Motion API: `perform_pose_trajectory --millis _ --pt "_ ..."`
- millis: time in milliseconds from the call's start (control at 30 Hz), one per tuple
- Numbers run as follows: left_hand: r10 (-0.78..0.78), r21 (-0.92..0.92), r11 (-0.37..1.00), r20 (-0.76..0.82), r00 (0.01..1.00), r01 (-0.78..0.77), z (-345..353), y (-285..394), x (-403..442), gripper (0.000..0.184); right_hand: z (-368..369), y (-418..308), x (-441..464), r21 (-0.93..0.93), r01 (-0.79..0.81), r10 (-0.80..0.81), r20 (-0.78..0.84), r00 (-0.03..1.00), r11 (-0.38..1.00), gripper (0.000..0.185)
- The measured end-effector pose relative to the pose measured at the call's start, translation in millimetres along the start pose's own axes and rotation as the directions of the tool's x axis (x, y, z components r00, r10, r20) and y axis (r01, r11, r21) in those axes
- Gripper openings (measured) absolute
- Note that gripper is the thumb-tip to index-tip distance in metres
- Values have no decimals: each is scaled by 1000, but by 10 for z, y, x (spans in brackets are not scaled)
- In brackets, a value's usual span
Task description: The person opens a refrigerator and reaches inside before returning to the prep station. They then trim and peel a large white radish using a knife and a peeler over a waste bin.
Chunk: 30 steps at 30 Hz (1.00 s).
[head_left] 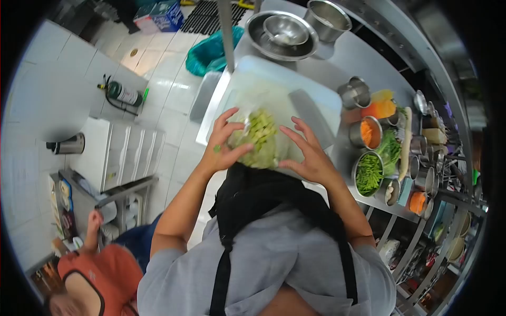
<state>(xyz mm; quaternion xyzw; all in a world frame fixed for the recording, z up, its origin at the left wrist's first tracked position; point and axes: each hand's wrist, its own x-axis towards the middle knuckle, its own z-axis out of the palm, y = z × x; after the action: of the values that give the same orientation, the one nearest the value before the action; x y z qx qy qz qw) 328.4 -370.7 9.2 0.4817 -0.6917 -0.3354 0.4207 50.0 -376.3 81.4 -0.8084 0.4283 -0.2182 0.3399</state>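
One cutting board, one extinguisher, one co-worker

Counter, left part: board; bag of chopped pieces at board's near edge. Far left corner: small bowl inside large bowl; pot just right. Right of board, near edge: bowl of cut vegetables.

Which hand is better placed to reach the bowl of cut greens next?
Probably the right hand: it is nearer the bowl of cut greens, while the left hand would have to reach across the bag.
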Motion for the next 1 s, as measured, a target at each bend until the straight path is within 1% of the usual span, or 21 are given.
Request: perform_pose_trajectory --millis 33,67,100,133,167,200,233,267,300,367,433,467,600,667,700,767,800,867,900,967,1000 --pt "-14 0 1000 26 1000 14 -34 20 31 40 88 7 31 -152 61 -66 -34 997 986 61" --pt "-23 3 1000 26 999 23 -68 58 64 40 136 48 51 -160 70 -84 -86 993 985 40" --pt "-58 -50 997 28 998 59 -102 100 82 30 127 103 44 -153 67 -80 -82 993 986 40" --pt "-89 -104 990 36 995 92 -134 107 84 19 93 172 22 -100 37 -48 -111 993 994 29" --pt "-92 -104 990 43 995 96 -158 88 70 19 81 205 7 -49 7 -14 -139 990 999 19" --pt "-104 -237 965 48 993 112 -176 83 70 15 57 172 17 -51 1 -9 -141 990 999 19" --pt "-112 -367 922 52 992 124 -186 87 77 11 1 106 33 39 -29 36 -209 977 999 16" --pt "-110 -373 920 58 992 123 -192 109 74 11 -31 70 34 130 -55 89 -271 958 990 14" --pt "-152 -446 882 39 988 154 -225 208 101 8 -25 95 24 128 -59 92 -274 957 990 14" --pt "-192 -513 840 27 981 178 -224 247 140 7 17 154 8 293 -71 153 -267 952 953 13" --pt "-264 -687 697 16 964 203 -166 218 196 12 2 92 35 336 -103 193 -247 949 936 11" --pt "-258 -686 700 15 966 198 -159 223 227 12 -8 68 41 379 -137 233 -221 947 915 9" --pt "-264 -643 743 -23 964 188 -97 344 345 18 15 141 62 375 -117 220 -245 944 920 11" --pt "-286 -637 742 -21 958 207 -20 401 354 19 50 111 146 291 -210 269 -181 946 933 30" --pt "-228 -566 810 -59 972 156 23 424 372 20 73 114 191 293 -192 252 -183 950 937 30" --pt "-164 -473 876 -120 979 89 69 525 447 21 130 119 317 121 24 -8 -127 992 992 72" --pt "-122 -385 921 -132 984 63 65 612 494 19 171 79 384 127 50 -35 -120 992 991 72" --pt "-83 -269 962 -154 985 39 85 738 508 20 293 -47 491 8 235 -229 -201 952 972 105" --pt "-87 -184 981 -132 987 62 104 772 522 26 371 -81 555 17 262 -253 -203 946 965 105" --pt "-94 -76 993 -122 988 86 174 855 509 33 588 -64 652 242 380 -285 -351 892 893 124" --pt "-6 210 977 -144 990 37 231 900 480 40 682 16 735 244 371 -254 -404 879 896 110"
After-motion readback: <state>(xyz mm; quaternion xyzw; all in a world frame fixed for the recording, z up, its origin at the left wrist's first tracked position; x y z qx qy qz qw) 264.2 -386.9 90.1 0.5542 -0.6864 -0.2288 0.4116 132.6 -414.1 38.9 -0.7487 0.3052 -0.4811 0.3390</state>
